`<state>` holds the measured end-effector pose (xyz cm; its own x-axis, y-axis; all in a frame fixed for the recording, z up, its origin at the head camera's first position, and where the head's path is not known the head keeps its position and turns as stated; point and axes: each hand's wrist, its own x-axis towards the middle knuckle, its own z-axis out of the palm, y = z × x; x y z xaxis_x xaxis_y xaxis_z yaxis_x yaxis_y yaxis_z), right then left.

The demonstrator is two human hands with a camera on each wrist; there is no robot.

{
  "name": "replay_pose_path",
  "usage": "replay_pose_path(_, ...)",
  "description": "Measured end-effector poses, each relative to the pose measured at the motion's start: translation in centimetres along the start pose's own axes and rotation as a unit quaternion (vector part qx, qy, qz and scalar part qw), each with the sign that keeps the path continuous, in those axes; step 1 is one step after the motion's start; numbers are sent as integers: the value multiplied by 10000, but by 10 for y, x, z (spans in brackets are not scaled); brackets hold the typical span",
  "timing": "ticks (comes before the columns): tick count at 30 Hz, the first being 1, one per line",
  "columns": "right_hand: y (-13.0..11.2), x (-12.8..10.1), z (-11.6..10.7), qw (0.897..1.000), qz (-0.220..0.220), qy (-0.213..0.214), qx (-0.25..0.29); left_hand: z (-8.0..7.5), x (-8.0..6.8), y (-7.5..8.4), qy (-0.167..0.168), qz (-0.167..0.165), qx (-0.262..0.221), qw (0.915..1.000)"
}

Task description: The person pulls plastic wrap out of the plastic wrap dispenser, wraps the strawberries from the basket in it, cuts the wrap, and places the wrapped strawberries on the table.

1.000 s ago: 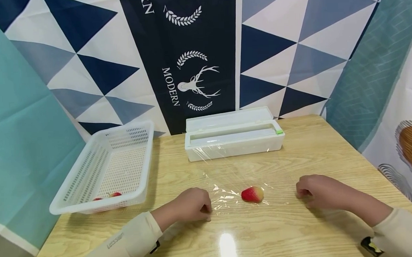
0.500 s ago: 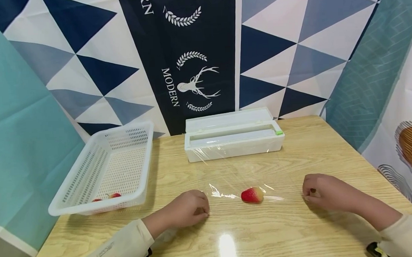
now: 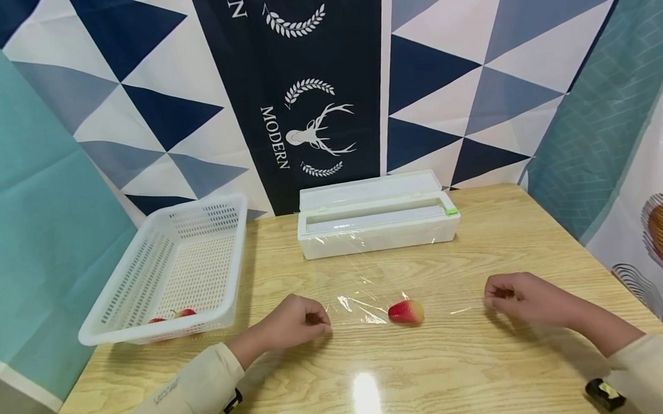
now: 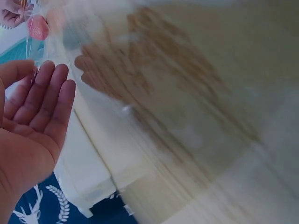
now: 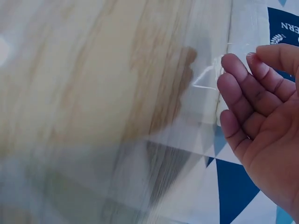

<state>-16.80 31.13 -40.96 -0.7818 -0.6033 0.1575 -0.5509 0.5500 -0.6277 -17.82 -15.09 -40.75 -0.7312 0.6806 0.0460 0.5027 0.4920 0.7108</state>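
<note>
A sheet of clear cling film (image 3: 362, 306) stretches from a white dispenser box (image 3: 379, 239) toward me, its near edge spanning between my hands. My left hand (image 3: 294, 321) pinches the left corner between thumb and index finger, as the left wrist view also shows. At the right corner, my right hand (image 3: 526, 297) pinches the film the same way, with the other fingers loosely bent in the right wrist view. Between the hands is a small red fruit with a yellowish end (image 3: 406, 312). Whether the film lies over or under it I cannot tell.
A white perforated plastic basket (image 3: 232, 283) stands at the left of the wooden table (image 3: 425, 380), with red fruits (image 3: 184, 312) at its near end. The dispenser's lid (image 3: 369, 190) is raised at the back, close to a patterned cloth backdrop (image 3: 326, 61).
My left hand has shifted slightly left and away from me, my right hand a little to the right and away. The film's near edge looks straighter. Fruit and dispenser stay put.
</note>
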Motion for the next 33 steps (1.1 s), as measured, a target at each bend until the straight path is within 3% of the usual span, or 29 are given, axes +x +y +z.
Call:
replay_pose_path(9,0,13,3,9963,673,-333,-423,-3,15,-7,266,-976,130,9948)
replay_pose_path(14,-1,19,7,9938,743,-538,-634,-3,24,-7,-19,-1330,548,9896)
replay_pose_path(19,2,22,9,9864,1110,-631,-1036,-5,31,-10,-404,-1556,889,9830)
replay_pose_path(25,12,21,4,9745,1609,-523,-1472,-14,30,-16,-457,-1446,1764,9726)
replay_pose_path(30,14,16,-2,9782,1372,-402,-1504,-20,24,-17,-422,-1300,1881,9726)
replay_pose_path(33,7,15,-3,9826,1097,-81,-1495,-19,21,-9,-135,-929,1794,9793)
